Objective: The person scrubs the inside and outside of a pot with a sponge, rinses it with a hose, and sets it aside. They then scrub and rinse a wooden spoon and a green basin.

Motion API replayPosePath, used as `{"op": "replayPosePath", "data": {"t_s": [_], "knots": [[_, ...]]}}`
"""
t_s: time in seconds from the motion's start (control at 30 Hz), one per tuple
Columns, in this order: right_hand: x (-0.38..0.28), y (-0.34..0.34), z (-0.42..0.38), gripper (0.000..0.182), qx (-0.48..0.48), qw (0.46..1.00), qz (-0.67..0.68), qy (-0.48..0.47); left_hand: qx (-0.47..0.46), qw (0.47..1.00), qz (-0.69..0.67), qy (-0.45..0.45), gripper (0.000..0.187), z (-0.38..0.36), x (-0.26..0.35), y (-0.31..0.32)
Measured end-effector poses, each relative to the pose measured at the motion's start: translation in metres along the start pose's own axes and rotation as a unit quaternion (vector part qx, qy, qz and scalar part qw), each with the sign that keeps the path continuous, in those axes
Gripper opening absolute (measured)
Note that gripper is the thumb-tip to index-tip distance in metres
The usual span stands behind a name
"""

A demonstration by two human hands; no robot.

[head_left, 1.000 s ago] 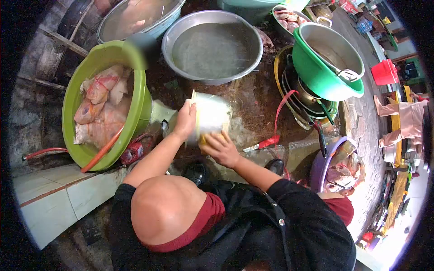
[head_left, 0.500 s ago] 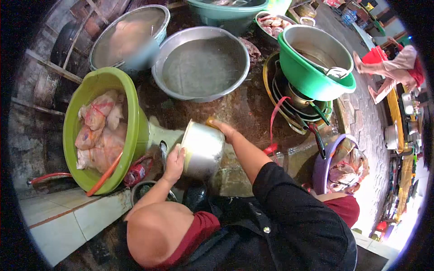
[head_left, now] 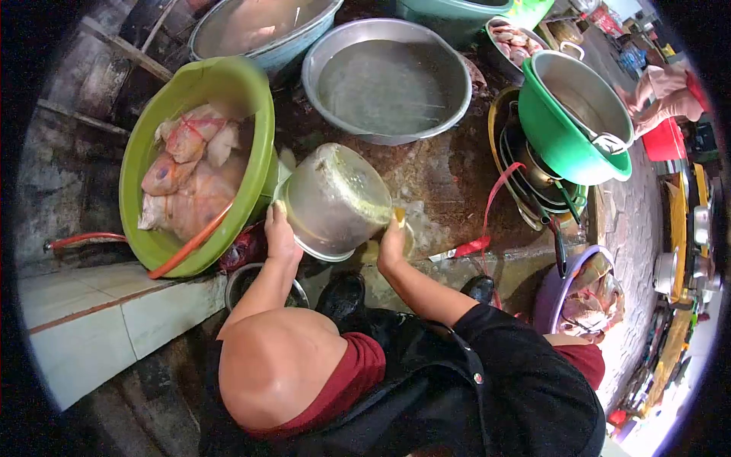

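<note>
A metal cooking pot (head_left: 335, 202) is tipped over between my hands, its base turned up and its rim toward me. Pale suds or residue streak the base. My left hand (head_left: 282, 238) grips the pot near its rim on the left. On the right side, my right hand (head_left: 391, 245) presses against the pot with a small yellow piece, apparently a sponge (head_left: 400, 216), under the fingers. Just beyond the pot stands a wide metal basin (head_left: 462, 107) of cloudy water.
A green tub (head_left: 263, 152) with tied bundles of meat or fish stands left. To the right are a green basin (head_left: 544, 122) holding a metal pot, stacked pans (head_left: 533, 202) and a purple basin (head_left: 550, 293). A red-and-white packet (head_left: 461, 249) lies on wet floor. Another person's legs (head_left: 662, 99) show far right.
The pot has turned so its base faces up. My right hand has moved from its far side to its right side. The view has shifted, and the red-and-white packet now shows clearly.
</note>
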State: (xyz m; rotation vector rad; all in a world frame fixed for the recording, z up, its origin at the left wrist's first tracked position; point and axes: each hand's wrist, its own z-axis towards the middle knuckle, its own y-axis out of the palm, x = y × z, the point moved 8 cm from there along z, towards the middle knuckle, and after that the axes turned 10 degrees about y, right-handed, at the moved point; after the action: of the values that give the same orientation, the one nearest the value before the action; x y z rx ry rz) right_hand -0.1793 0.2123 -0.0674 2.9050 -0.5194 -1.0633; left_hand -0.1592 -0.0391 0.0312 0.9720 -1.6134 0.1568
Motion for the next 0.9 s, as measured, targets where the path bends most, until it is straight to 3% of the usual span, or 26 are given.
{"op": "replayPosePath", "data": {"t_s": [0.03,0.07,0.13,0.2,0.27,0.33,0.4,0.53,0.57,0.7,0.8,0.9], "knots": [[-0.026,0.0,-0.014,0.047,0.037,0.986,-0.114,-0.114,0.007,1.0,-0.004,0.002,0.038,0.001,0.0,-0.002],[-0.028,0.0,-0.015,0.047,0.033,0.986,-0.118,-0.114,0.014,1.0,-0.008,0.004,0.038,0.002,-0.001,-0.005],[-0.059,0.006,-0.039,0.049,0.036,0.955,-0.103,-0.275,0.01,0.999,-0.031,0.003,0.038,0.006,-0.001,-0.005],[-0.077,0.006,-0.058,0.047,0.044,0.949,-0.11,-0.293,0.004,0.999,-0.052,0.002,0.039,0.008,-0.003,-0.006],[-0.107,0.014,-0.081,0.05,-0.005,0.87,-0.184,-0.458,0.006,0.993,-0.106,-0.053,0.04,0.013,-0.015,-0.01],[-0.123,0.019,-0.098,0.053,-0.019,0.85,-0.203,-0.485,0.006,0.991,-0.117,-0.065,0.04,0.021,-0.03,-0.019],[-0.131,0.029,-0.126,0.053,-0.003,0.75,-0.306,-0.587,0.013,0.969,-0.184,-0.164,0.041,0.012,-0.052,-0.019],[-0.134,0.035,-0.128,0.053,-0.028,0.715,-0.378,-0.587,-0.039,0.962,-0.197,-0.185,0.047,0.012,-0.1,-0.027],[-0.132,0.034,-0.122,0.051,-0.028,0.709,-0.4,-0.58,-0.013,0.964,-0.181,-0.195,0.045,0.013,-0.111,-0.036],[-0.118,0.022,-0.107,0.052,-0.059,0.711,-0.453,-0.535,-0.049,0.946,-0.237,-0.218,0.046,0.005,-0.11,-0.024],[-0.104,0.022,-0.121,0.056,-0.063,0.666,-0.488,-0.56,-0.026,0.962,-0.177,-0.208,0.05,0.0,-0.108,-0.026],[-0.093,0.041,-0.149,0.054,-0.122,0.589,-0.523,-0.604,-0.029,0.973,-0.116,-0.196,0.052,0.001,-0.11,-0.034]]}}
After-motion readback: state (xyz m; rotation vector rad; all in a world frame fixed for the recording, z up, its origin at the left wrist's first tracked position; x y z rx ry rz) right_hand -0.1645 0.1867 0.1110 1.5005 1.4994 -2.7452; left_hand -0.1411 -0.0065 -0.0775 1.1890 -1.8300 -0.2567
